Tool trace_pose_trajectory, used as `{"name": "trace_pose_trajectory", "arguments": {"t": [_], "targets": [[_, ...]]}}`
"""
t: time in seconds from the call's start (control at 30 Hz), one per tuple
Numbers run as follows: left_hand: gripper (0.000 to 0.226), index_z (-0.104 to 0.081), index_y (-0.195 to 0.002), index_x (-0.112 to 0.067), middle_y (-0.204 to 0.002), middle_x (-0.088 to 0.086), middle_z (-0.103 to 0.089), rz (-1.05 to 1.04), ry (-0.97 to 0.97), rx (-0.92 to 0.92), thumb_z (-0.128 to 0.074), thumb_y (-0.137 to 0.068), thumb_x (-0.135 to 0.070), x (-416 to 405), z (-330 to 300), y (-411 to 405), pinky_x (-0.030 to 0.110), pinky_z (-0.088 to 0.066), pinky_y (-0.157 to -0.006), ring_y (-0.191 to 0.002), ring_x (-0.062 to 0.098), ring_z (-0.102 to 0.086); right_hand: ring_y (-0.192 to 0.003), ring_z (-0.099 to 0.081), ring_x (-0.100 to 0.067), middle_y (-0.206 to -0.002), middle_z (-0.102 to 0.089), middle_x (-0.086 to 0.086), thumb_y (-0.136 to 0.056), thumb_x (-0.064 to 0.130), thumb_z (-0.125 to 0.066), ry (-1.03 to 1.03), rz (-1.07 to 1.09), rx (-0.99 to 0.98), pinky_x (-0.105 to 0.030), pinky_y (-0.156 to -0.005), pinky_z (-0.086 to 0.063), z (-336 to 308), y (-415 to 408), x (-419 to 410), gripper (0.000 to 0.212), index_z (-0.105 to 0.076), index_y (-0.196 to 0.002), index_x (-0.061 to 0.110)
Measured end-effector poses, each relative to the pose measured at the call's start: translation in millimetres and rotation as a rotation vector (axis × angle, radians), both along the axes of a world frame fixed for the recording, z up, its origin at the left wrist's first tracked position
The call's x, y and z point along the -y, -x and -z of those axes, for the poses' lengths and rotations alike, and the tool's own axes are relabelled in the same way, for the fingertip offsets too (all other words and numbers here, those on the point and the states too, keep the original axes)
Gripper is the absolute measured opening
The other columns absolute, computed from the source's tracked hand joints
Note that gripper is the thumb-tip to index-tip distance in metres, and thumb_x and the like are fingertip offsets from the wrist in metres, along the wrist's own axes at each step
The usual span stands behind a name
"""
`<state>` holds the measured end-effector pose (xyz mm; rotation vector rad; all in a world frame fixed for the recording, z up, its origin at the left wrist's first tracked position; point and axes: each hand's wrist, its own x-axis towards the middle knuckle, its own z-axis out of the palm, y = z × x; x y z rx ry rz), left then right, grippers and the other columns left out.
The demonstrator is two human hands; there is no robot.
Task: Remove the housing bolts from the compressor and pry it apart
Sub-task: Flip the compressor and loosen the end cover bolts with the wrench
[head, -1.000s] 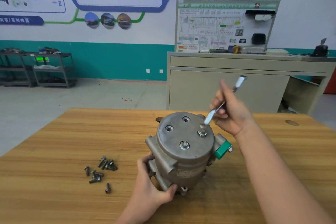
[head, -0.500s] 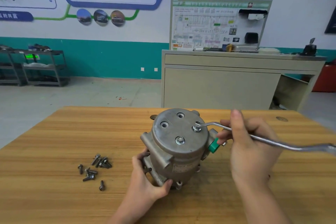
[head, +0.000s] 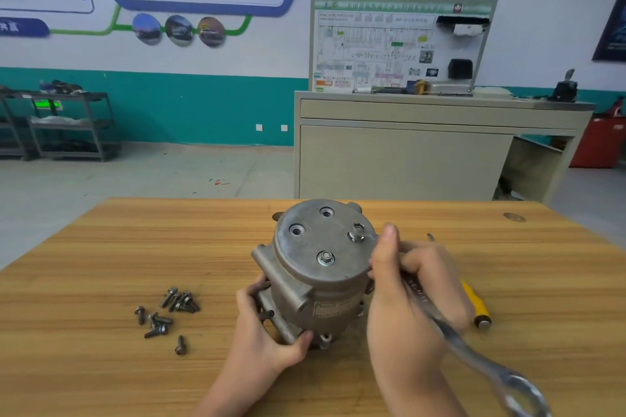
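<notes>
Roughly midway, the left hand is gripping the upright grey cast-metal compressor on the wooden bench, while the right hand is holding a long steel ring spanner on the 3 o'clock housing bolt. Two holes are standing empty, a hex bolt at 6 o'clock is remaining, loose dark bolts are lying at 9 o'clock, and prying is not yet begun.

- compressor: cast metal, dull grey-brown, matt, faintly grainy; flat top cap a little smoother
- housing bolt in the cap: bright metal with a shiny washer
- wrench: polished metal, glossy, catching light at its ring end
- loose bolts: dark, dull metal
- table: wood, streaky grain, smooth with a low sheen
- yellow handle: looks like smooth plastic, with a metal end cap
- cabinet: matt beige painted panels
</notes>
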<state>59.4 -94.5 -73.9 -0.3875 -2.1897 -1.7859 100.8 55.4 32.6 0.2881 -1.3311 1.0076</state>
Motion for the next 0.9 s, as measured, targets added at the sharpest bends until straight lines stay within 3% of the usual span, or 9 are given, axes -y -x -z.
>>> {"name": "trace_pose_trajectory", "arguments": {"t": [0.1, 0.2, 0.3, 0.37, 0.5, 0.67, 0.8, 0.9], "targets": [[0.084, -0.033, -0.111, -0.028, -0.12, 0.01, -0.053, -0.019, 0.011, -0.008, -0.085, -0.046, -0.031, -1.0, -1.3, 0.3, 0.01, -0.041, -0.092, -0.107, 0.005, -0.057, -0.057, -0.042, -0.013, -0.059, -0.046, -0.001, -0.095, 0.014, -0.06, -0.054, 0.119, 0.053, -0.014, -0.058, -0.033, 7.6, -1.5, 8.4, 0.045, -0.042, -0.054, 0.006], [0.083, -0.033, -0.111, -0.03, -0.12, 0.009, -0.052, -0.01, 0.019, -0.012, -0.089, -0.049, -0.023, 0.8, 1.1, 3.0, 0.006, -0.04, -0.088, -0.106, -0.001, -0.056, -0.056, -0.047, -0.011, -0.061, -0.052, 0.0, -0.095, 0.017, -0.058, 0.005, 0.074, 0.067, -0.014, -0.056, -0.036, 16.4, -3.9, 6.4, 0.041, -0.042, -0.057, 0.011], [0.085, -0.033, -0.111, -0.029, -0.123, 0.011, -0.051, 0.005, 0.007, -0.007, -0.091, -0.054, -0.006, 2.2, 3.8, 5.8, 0.006, -0.042, -0.084, -0.106, 0.002, -0.059, -0.061, -0.063, -0.004, -0.062, -0.06, 0.009, -0.091, 0.025, -0.059, 0.18, -0.216, 0.117, -0.014, -0.058, -0.044, 13.7, -2.7, -11.4, 0.035, -0.046, -0.058, 0.025], [0.084, -0.033, -0.111, -0.028, -0.123, 0.012, -0.051, 0.012, 0.002, -0.016, -0.09, -0.056, -0.003, 2.0, 3.4, 6.3, 0.005, -0.042, -0.084, -0.104, -0.002, -0.058, -0.052, -0.062, -0.009, -0.055, -0.06, 0.007, -0.085, 0.022, -0.06, 0.291, -0.469, 0.203, -0.017, -0.055, -0.046, 3.3, 5.9, -33.1, 0.034, -0.05, -0.053, 0.026], [0.087, -0.033, -0.113, -0.029, -0.123, 0.01, -0.052, 0.012, -0.01, -0.007, -0.086, -0.045, -0.037, 0.4, 0.4, 4.9, 0.01, -0.043, -0.09, -0.111, 0.01, -0.057, -0.031, -0.043, -0.014, -0.048, -0.056, -0.001, -0.075, 0.013, -0.066, 0.471, -0.99, 0.549, -0.014, -0.038, -0.033, -32.7, 46.1, -75.8, 0.037, -0.048, -0.043, 0.019], [0.091, -0.033, -0.114, -0.028, -0.123, 0.008, -0.05, -0.022, 0.007, -0.035, -0.083, -0.041, -0.046, -2.1, 4.3, 9.6, 0.026, -0.045, -0.099, -0.115, 0.016, -0.055, -0.027, -0.034, -0.004, -0.044, -0.044, 0.007, -0.078, 0.028, -0.055, 0.46, -1.315, 0.947, -0.013, -0.031, -0.021, -57.1, 101.9, -70.8, 0.039, -0.046, -0.041, 0.021], [0.092, -0.034, -0.113, -0.024, -0.117, 0.005, -0.051, -0.041, 0.004, -0.033, -0.082, -0.038, -0.045, -1.0, 6.8, 12.6, 0.022, -0.047, -0.092, -0.109, 0.014, -0.057, -0.025, -0.03, -0.003, -0.045, -0.042, 0.006, -0.085, 0.03, -0.055, 0.408, -1.327, 1.036, -0.012, -0.026, -0.021, -65.7, 113.9, -55.9, 0.044, -0.043, -0.044, 0.021], [0.094, -0.035, -0.114, -0.019, -0.114, 0.005, -0.052, -0.035, -0.012, -0.022, -0.081, -0.035, -0.044, -0.3, 3.8, 11.1, 0.025, -0.048, -0.092, -0.107, 0.016, -0.057, -0.028, -0.041, -0.002, -0.046, -0.051, 0.003, -0.076, 0.032, -0.063, 0.533, -1.278, 0.909, -0.011, -0.027, -0.03, -78.8, 98.7, -59.1, 0.037, -0.053, -0.043, 0.018]]}}
